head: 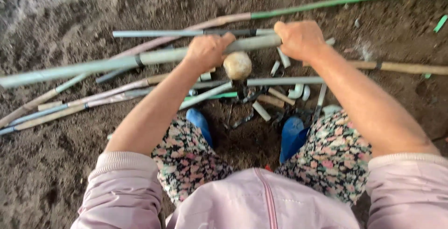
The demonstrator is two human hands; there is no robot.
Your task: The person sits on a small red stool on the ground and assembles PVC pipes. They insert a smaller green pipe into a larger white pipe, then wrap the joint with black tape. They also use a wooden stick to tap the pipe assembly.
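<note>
Grey pipe [140, 60] lay crosswise, left to right, with left hand [206, 52] and right hand [298, 39] both clenched around it.

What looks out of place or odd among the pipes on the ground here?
A rounded, pale stone sits among the pipes, just below the grey pipe that the left hand and right hand grip. The other pipes lie crossed in a loose heap on the bare soil, with short offcuts and white elbow fittings scattered about.
</note>
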